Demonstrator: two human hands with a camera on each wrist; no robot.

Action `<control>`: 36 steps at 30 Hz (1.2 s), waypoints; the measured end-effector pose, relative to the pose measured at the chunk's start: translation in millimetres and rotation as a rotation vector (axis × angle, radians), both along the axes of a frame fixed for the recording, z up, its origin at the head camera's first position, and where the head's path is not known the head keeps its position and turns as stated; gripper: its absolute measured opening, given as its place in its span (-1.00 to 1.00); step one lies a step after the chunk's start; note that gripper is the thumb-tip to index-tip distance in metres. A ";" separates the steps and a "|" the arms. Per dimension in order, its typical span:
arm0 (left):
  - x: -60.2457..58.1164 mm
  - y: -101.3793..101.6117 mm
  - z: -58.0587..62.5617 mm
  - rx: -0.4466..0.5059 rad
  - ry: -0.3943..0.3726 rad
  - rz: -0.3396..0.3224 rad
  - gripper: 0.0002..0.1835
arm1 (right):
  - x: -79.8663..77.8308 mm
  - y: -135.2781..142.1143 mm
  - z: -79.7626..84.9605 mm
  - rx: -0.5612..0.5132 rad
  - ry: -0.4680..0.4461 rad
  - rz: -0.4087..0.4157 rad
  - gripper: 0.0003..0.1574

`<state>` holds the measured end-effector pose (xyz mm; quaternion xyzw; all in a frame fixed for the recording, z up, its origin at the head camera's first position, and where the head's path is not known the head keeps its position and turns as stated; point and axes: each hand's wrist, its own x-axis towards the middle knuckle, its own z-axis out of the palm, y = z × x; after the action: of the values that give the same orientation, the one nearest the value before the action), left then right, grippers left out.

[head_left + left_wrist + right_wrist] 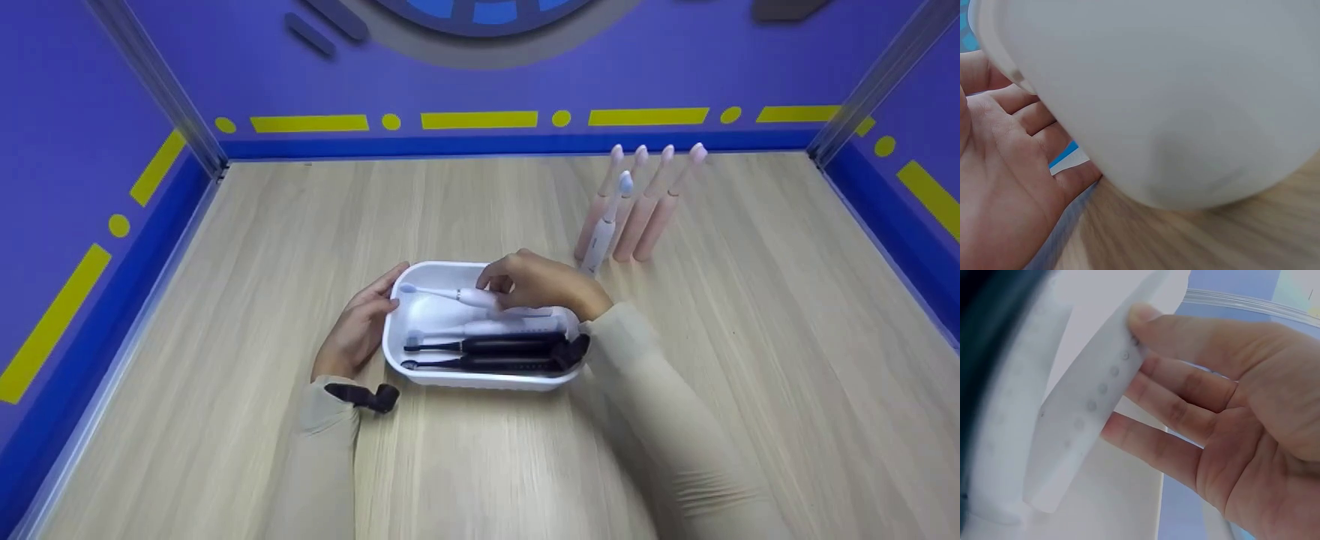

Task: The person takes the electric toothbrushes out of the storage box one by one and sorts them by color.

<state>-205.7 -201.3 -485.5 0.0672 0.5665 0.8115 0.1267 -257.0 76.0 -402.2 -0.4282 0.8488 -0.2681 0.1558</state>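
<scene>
A white plastic basket (480,382) lies in front of me with electric toothbrushes in it. My left hand (351,337) grips its left end, thumb at the rim and fingers along the outer wall (1185,101). Over the basket's far side, my right hand (547,283) pinches a white electric toothbrush (1092,391) by its handle, thumb on the button side. Its pale blue head points left in the head view. Below it in the basket lie another white toothbrush (484,328) and two black toothbrushes (510,345), side by side.
Several pink electric toothbrushes (660,221) stand upright on the wooden table (750,360) at the back right. A white toothbrush with a blue head (600,244) stands just in front of them. Blue-purple walls (480,90) with yellow marks enclose the table.
</scene>
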 end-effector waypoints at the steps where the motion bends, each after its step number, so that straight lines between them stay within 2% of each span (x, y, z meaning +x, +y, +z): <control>1: 0.0 0.1 0.3 -0.001 0.000 -0.001 -0.32 | 0.2 0.5 1.1 -0.004 -0.001 -0.003 -0.62; 15: -0.9 -0.3 -0.5 -0.002 -0.003 -0.003 -0.31 | 3.5 5.9 15.9 -0.023 -0.019 -0.036 -0.62; 20: -1.0 -1.1 -0.8 -0.022 -0.001 -0.005 -0.32 | 3.5 10.9 18.4 -0.055 -0.001 -0.058 -0.62; 27: 1.1 -2.4 0.0 0.000 -0.013 -0.009 -0.30 | 5.2 18.5 20.2 -0.114 0.017 -0.097 -0.61; 36: -0.5 -1.5 -1.2 -0.008 0.004 -0.007 -0.30 | 8.8 28.3 23.2 -0.156 -0.010 -0.157 -0.60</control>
<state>-206.1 -202.8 -486.7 0.0703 0.5697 0.8086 0.1287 -248.2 104.3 -378.9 -0.3697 0.8555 -0.3472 0.1048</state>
